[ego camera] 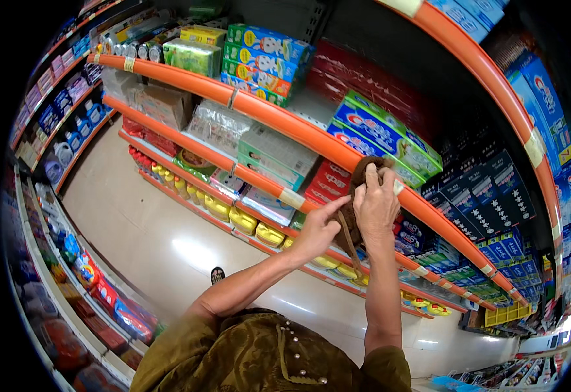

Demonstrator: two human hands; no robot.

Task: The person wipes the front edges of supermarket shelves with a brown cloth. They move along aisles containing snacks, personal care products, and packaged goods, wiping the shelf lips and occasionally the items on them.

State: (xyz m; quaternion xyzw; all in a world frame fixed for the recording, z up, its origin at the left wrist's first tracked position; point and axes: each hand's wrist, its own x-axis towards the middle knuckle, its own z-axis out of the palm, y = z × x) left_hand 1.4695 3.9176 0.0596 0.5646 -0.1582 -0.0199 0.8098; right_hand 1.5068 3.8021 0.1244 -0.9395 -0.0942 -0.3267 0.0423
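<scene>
A brown cloth (349, 223) hangs over the orange front rail of a shelf (295, 127). My right hand (376, 203) grips its upper part against the rail, fingers bent over the fabric. To the left, my left hand (318, 231) touches the cloth's edge with an extended index finger, the other fingers curled; whether it pinches any fabric I cannot tell. A thin strap dangles down the front of the cloth. Just behind the right hand, green and blue toothpaste boxes (383, 132) lie stacked on the shelf. Red boxes (328, 182) stand on the level below, beside the cloth.
More boxed goods (261, 59) fill the shelf further left. Dark boxes (486, 196) stand to the right. Another orange rail (501, 83) curves overhead. Yellow bottles (242, 220) line the lowest level. Behind the left arm, a tiled floor (133, 206) separates this shelf from another with packaged goods (104, 289).
</scene>
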